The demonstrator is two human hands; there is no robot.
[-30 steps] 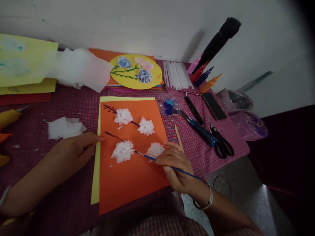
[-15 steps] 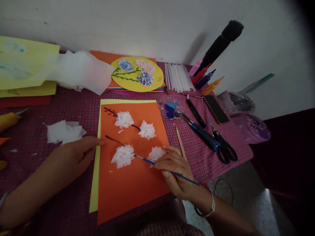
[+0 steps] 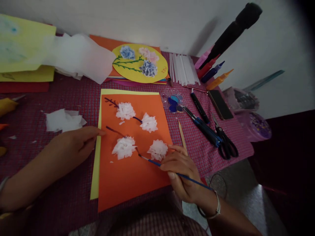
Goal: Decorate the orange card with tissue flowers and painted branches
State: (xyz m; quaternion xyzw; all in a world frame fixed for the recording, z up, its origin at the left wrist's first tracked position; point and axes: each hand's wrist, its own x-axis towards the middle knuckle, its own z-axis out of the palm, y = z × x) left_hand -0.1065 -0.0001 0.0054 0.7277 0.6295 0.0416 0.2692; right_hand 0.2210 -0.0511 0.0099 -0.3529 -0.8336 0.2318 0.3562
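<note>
My right hand [image 3: 180, 170] is closed around a thin blue paintbrush [image 3: 189, 178]. Its dark tip touches an orange sheet [image 3: 130, 186], at the end of a short painted line just right of the lower-left white paper flower [image 3: 124, 147]. Three more fluffy white flowers sit on the sheet, including one [image 3: 158, 149] beside my right fingertips. Dark purple stems [image 3: 114, 131] are painted near the flowers, one with small leaves. My left hand [image 3: 73, 142] holds nothing; its fingers stretch to the sheet's left edge, with the forefinger touching it. A yellow sheet [image 3: 95, 177] lies underneath.
A paint palette [image 3: 173, 100], box cutter [image 3: 201, 126], scissors [image 3: 226, 141], black marker [image 3: 199, 106] and phone [image 3: 220, 104] lie at right. White tissue [image 3: 64, 120] lies left. A yellow oval flower card [image 3: 135, 75] and paint tubes [image 3: 220, 78] stand farther back.
My right hand has moved the brush tip right and slightly away from the lower-left flower, leaving a short dark line. My left hand stays at the sheet's edge. The camera view has shifted a little.
</note>
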